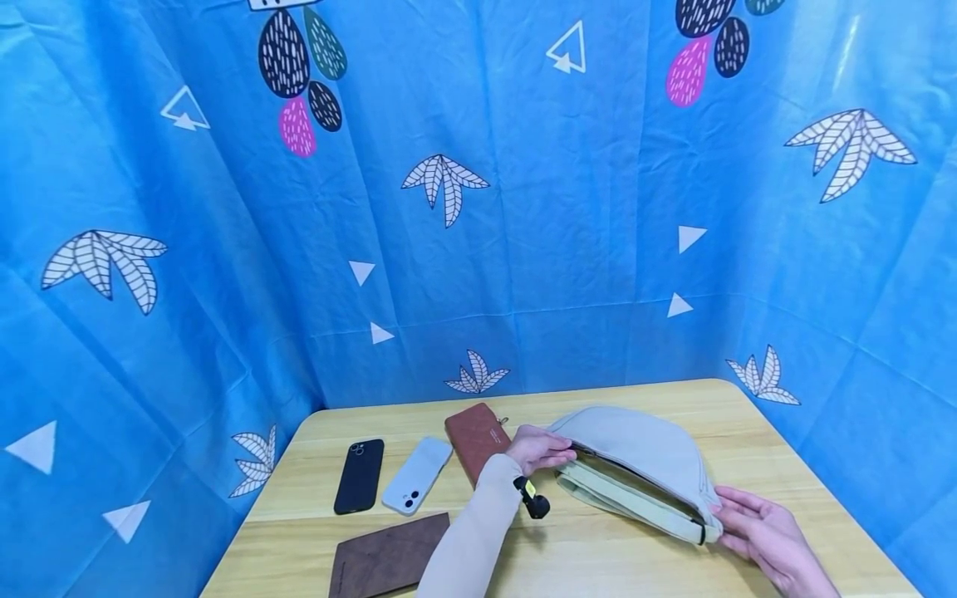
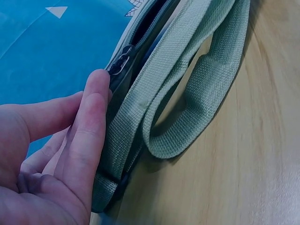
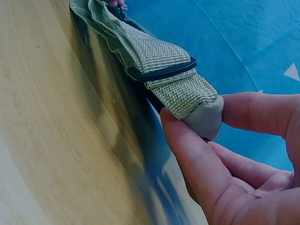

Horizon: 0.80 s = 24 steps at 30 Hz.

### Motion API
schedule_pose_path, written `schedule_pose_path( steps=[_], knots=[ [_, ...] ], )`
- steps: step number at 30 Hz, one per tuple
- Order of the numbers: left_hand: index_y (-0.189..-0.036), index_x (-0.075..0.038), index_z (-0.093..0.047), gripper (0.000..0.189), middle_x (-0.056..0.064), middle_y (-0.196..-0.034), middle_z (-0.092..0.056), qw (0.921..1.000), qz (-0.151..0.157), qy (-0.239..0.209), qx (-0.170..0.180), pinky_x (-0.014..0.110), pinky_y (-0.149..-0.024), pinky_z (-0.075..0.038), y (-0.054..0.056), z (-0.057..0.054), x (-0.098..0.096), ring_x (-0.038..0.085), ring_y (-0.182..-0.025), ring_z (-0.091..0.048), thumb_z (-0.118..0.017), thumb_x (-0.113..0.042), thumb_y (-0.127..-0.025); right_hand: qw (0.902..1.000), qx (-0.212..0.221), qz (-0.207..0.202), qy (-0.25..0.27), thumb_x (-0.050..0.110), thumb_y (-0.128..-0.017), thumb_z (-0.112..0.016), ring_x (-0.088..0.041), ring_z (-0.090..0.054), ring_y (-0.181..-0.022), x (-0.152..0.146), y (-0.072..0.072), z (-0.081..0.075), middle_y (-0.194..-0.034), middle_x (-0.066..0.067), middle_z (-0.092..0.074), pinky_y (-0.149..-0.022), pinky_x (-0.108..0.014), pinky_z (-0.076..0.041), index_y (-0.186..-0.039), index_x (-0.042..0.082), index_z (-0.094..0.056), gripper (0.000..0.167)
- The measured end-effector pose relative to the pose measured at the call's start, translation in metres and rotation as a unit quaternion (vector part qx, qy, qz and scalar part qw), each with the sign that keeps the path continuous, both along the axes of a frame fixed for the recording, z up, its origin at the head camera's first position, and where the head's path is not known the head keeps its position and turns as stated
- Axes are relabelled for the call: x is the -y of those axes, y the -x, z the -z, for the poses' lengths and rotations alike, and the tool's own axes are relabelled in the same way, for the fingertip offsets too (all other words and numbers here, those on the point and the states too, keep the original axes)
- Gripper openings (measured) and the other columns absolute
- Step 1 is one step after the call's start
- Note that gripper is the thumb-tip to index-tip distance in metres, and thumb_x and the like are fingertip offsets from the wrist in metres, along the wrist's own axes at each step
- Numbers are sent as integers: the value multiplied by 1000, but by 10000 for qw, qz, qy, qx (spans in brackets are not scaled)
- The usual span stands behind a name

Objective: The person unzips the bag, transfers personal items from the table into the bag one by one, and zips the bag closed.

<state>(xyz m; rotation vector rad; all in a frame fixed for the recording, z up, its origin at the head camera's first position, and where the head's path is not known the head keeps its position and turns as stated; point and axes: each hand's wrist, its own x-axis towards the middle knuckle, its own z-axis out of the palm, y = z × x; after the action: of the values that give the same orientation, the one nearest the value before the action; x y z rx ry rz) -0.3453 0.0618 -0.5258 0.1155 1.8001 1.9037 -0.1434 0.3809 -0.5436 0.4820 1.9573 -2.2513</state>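
Observation:
A pale grey crescent-shaped sling bag stands on the table's right half, its curved side away from me. Along its near side runs a folded light green webbing strap. At the bag's left end my left hand pinches the edge, fingertips beside the zipper pull. Past that pull the zipper is parted on a dark inside. My right hand pinches the other end, thumb and fingers on the grey corner by the strap's black buckle. What the bag holds is hidden.
Left of the bag lie a reddish-brown wallet, partly behind my left arm, a light blue phone and a black phone. Nearer me is a dark brown flat leather case. A blue patterned curtain surrounds the wooden table.

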Motion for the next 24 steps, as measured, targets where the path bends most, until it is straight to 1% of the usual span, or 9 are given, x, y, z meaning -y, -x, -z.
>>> schedule_pose_path(
  steps=[3,6,11,16,19,24],
  knots=[
    [-105,8,-76,14,27,-95,-77,10000,21,-38,43,21,-69,-64,2,2,1,16,-73,-79,-72,3,-92,10000,5,0,-20,16,-102,-65,-4,-71,-94,0,-1,0,-102,11,-73,-82,-29,-65,-131,11,-63,30],
    [-106,8,-76,15,27,-96,-77,9999,67,-80,60,19,-68,-63,3,2,1,14,-71,-78,-71,3,-92,10000,-14,-23,-15,16,-102,-65,-4,-71,-94,0,-1,0,-102,10,-73,-82,-29,-65,-129,13,-64,27],
    [-108,9,-75,17,29,-100,-75,9999,110,-107,9,20,-70,-64,-1,-3,4,15,-73,-79,-71,3,-93,10000,-23,-40,12,15,-102,-65,-4,-71,-94,0,-1,0,-102,9,-73,-81,-29,-65,-124,17,-67,23],
    [-109,11,-74,18,28,-97,-77,9999,20,-111,-19,22,-73,-64,-4,-10,9,15,-74,-79,-71,3,-93,10000,-22,-31,-21,15,-102,-65,-4,-72,-95,0,-1,0,-102,10,-74,-83,-29,-65,-129,12,-65,27],
    [-109,9,-75,18,25,-94,-78,10000,-14,-73,2,22,-73,-64,-4,-10,11,15,-75,-79,-71,2,-93,10000,-19,-41,-29,15,-103,-64,-4,-72,-95,0,-1,0,-102,10,-74,-84,-29,-65,-130,11,-64,28],
    [-109,10,-74,18,25,-94,-78,10000,21,-43,-2,22,-74,-64,-3,-11,12,15,-75,-79,-71,2,-94,10000,0,-19,-32,15,-102,-65,-4,-71,-95,1,-1,1,-102,9,-74,-83,-29,-65,-129,12,-65,27]
  ],
)
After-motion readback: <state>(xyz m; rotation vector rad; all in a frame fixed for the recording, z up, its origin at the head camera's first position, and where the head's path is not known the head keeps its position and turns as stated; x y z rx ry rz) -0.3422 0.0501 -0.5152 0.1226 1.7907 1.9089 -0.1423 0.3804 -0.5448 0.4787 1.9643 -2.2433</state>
